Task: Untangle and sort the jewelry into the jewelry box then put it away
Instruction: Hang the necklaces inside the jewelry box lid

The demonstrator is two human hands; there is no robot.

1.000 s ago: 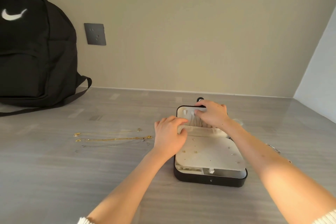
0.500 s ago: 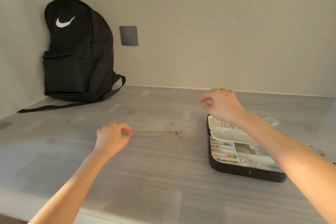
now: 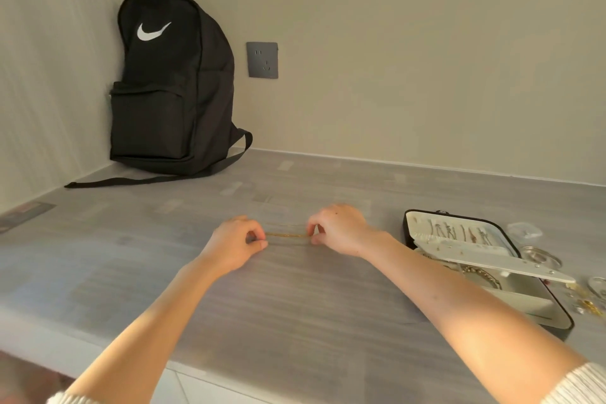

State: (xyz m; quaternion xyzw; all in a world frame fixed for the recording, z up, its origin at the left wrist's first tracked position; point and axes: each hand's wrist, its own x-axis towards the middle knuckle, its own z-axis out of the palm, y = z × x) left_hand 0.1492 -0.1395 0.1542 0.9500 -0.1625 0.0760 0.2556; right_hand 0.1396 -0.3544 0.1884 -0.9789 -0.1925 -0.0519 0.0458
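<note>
Two hands meet over a grey, wood-grained counter (image 3: 295,298) set into a corner of plain beige walls (image 3: 410,59). The left hand (image 3: 234,248) and right hand (image 3: 339,229) each pinch one end of a thin gold chain (image 3: 287,234) between thumb and fingertips. The chain is stretched straight between them, low over the counter; whether it touches the surface cannot be told. Well to the right lies the open black jewelry box (image 3: 406,226), with a pale lining and an inner flap raised. A few small loose pieces (image 3: 587,305) lie just beside its far edge. A black backpack (image 3: 164,85) leans upright in the back left corner, its strap trailing across the counter. A grey wall socket (image 3: 262,60) sits just right of it.
</note>
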